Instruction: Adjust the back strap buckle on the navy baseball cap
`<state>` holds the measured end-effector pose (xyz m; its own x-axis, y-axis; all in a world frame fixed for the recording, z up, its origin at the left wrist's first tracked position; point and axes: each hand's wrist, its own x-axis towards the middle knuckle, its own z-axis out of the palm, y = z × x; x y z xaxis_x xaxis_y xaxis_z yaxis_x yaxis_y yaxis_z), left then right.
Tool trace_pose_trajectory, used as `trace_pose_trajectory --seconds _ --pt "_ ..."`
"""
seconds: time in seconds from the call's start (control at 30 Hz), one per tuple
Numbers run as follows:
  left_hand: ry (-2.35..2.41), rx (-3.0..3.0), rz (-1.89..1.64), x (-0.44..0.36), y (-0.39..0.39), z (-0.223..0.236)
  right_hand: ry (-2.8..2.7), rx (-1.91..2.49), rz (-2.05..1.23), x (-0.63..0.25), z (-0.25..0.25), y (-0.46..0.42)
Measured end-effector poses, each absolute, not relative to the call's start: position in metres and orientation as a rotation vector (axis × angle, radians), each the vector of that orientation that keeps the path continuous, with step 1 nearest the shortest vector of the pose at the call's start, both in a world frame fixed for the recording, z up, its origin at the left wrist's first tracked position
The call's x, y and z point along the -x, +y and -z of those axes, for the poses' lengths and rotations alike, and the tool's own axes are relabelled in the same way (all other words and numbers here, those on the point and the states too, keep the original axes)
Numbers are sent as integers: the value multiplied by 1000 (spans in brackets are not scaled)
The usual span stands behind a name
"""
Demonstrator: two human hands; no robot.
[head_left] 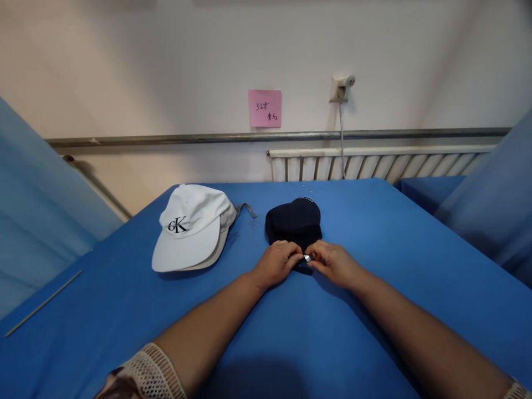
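Blue-covered table (353, 310) — dark cap (294, 219), its metal buckle (307, 258) between both hands (279, 264).

Both hands at near edge of dark cap (293, 219) on blue-covered table (353, 343). Left hand (277, 262) pinches the strap (303, 270); right hand (334, 264) grips the shiny metal buckle (307, 257). Fingertips of the two hands nearly meet. To the left, apart: white cap (187, 227) with black "CK" lettering, overlapping a grey cap (224, 235). Thin stick (44, 303) lies at far left. Pink note (265, 108) on wall above rail (208, 137).
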<state>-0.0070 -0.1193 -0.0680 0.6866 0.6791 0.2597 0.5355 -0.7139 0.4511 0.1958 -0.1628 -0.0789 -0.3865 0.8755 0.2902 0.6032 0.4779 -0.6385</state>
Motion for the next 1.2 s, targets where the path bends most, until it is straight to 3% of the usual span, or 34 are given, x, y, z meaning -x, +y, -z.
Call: trace_pose_trajectory --seconds 0.43,0.77,1.2 --pt "939 -2603 -556 6 -122 67 -2211 1239 -510 -199 79 -162" --pt "922 -2484 -815 9 -124 64 -1855 1296 -834 -210 92 -150" --pt "619 -2702 -462 12 -124 57 -1659 1251 -1085 -220 103 -143"
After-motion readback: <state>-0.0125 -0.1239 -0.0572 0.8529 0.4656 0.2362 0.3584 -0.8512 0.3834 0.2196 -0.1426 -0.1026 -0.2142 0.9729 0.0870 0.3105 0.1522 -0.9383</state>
